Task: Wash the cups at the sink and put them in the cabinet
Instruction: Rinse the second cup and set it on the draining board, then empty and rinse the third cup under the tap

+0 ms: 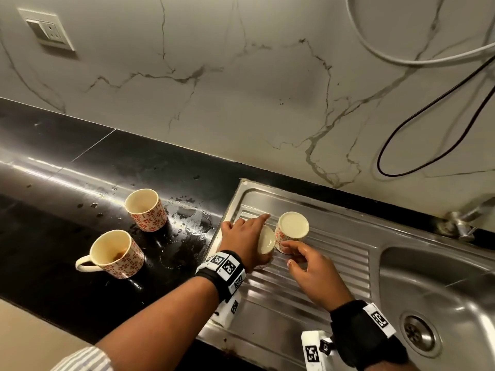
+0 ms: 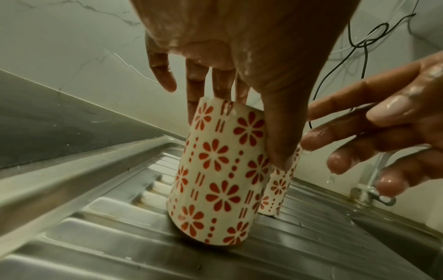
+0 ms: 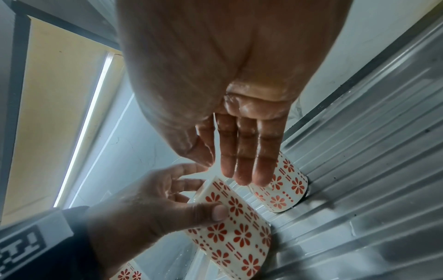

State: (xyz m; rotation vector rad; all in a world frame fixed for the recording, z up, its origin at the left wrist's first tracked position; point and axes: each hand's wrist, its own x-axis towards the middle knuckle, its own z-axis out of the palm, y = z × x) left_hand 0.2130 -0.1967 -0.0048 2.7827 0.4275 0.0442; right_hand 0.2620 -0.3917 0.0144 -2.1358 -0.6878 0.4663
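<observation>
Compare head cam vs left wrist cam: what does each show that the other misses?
Head only: two upright cream cups with red flower print on the black countertop, the nearer handled one holding brown dregs, the farther behind it; also the steel sink basin drain and the wall socket.

Left wrist only: the full printed side of the held cup, its rim meeting the ribbed steel drainboard.

Both: left hand gripping that inverted cup, second inverted cup beside it, right hand open nearby.
</observation>
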